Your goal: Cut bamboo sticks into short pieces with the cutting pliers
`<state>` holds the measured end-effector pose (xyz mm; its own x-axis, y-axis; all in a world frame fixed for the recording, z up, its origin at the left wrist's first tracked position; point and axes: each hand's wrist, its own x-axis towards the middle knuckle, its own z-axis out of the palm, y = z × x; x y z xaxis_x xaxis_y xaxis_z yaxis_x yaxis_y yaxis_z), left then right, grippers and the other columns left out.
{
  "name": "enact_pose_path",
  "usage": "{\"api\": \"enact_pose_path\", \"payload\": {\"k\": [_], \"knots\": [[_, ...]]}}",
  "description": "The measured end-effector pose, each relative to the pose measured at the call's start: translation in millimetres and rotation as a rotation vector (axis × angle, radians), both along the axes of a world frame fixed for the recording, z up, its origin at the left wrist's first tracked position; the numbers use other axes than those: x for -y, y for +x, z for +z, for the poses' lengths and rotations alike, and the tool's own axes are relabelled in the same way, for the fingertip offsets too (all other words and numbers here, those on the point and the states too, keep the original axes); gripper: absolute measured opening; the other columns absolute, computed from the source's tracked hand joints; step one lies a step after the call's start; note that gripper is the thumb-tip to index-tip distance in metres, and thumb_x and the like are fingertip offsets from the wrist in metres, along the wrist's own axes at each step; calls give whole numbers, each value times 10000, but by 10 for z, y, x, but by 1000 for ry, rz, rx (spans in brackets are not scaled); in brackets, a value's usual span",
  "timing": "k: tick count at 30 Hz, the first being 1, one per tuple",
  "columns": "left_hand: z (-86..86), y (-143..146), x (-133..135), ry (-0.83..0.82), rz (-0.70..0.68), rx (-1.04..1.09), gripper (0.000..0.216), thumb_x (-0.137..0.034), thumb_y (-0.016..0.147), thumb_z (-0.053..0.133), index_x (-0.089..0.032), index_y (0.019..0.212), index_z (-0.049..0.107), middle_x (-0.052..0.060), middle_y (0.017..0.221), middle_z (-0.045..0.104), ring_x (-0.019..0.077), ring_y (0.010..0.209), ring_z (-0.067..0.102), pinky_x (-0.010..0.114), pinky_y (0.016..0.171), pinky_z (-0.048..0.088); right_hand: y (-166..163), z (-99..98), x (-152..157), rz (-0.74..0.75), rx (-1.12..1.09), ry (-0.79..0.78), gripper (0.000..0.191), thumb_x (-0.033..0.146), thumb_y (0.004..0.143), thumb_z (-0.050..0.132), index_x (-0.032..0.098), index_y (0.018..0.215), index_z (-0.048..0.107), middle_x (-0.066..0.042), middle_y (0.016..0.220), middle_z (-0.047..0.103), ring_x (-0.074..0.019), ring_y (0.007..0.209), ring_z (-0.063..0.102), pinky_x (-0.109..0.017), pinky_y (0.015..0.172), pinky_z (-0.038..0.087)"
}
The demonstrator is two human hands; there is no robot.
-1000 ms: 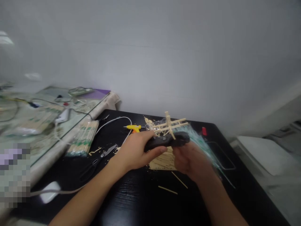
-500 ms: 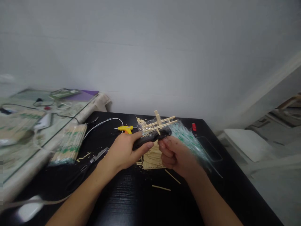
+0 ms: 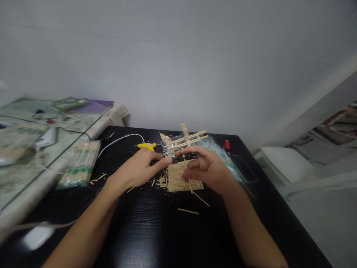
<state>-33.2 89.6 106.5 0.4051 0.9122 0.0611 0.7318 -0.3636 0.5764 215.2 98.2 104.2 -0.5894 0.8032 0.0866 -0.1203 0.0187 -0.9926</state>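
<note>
My left hand [image 3: 142, 163] is closed around one end of a long black object [image 3: 178, 159], whose exact kind I cannot make out. My right hand [image 3: 205, 167] is at its other end, with the index finger laid along the top and the other fingers bent. A thin wooden stick [image 3: 190, 183] comes down from the black object past the right fingertips, which seem to pinch it. Just beyond sits a small lattice of glued-looking wooden sticks [image 3: 185, 131]. Under the hands is a flat, square mat of pale sticks [image 3: 175, 178].
A yellow glue gun [image 3: 147, 146] with a white cord lies left of the lattice. Packs of sticks [image 3: 80, 163] stand at left. Stick offcuts [image 3: 161, 180], loose sticks [image 3: 188, 211], a plastic bag [image 3: 228, 160], a red item [image 3: 227, 144] and a phone-like outline [image 3: 244, 169] are on the black table.
My right hand has shifted from gripping the black object's end to reaching over it, index finger extended. A stick now shows below the black object. The view has tilted slightly.
</note>
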Motion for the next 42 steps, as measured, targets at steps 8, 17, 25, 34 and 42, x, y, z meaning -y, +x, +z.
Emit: {"api": "enact_pose_path", "payload": {"k": [8, 17, 25, 34, 42], "knots": [[2, 100, 1, 80, 60, -2, 545, -559, 984, 436, -184, 609, 558, -11, 553, 522, 129, 548, 457, 288, 572, 274, 0, 6, -20, -33, -40, -56, 445, 170, 776, 850, 253, 1182, 688, -17, 984, 738, -131, 688, 719, -297, 685, 619], [-3, -86, -96, 102, 279, -163, 638, -724, 902, 481, -204, 557, 614, 38, 510, 581, 169, 479, 486, 284, 494, 267, 71, 65, -6, -207, 141, 87, 528, 219, 821, 802, 228, 1321, 633, 13, 747, 714, -167, 724, 717, -305, 700, 592], [111, -130, -23, 87, 422, 109, 725, -735, 961, 326, -190, 540, 550, 22, 499, 532, 141, 495, 449, 284, 503, 302, -264, -539, -167, 89, 647, 510, 428, -9, 815, 654, 180, 1198, 688, -79, 1133, 721, -161, 813, 696, -349, 859, 552], [78, -42, -28, 178, 344, 184, 672, -693, 979, 350, -185, 554, 469, -15, 519, 424, 117, 534, 390, 275, 525, 268, -420, -1066, -285, 182, 886, 711, 464, -55, 831, 564, 152, 1237, 653, -129, 1204, 687, -220, 1113, 633, -351, 1016, 448], [110, -3, 7, 112, 309, 307, 691, -703, 974, 350, -170, 582, 553, -11, 516, 458, 104, 501, 390, 262, 498, 290, -228, -753, -387, 80, 1136, 604, 180, 14, 846, 637, 135, 975, 670, -70, 901, 700, -173, 837, 616, -260, 761, 415]]}}
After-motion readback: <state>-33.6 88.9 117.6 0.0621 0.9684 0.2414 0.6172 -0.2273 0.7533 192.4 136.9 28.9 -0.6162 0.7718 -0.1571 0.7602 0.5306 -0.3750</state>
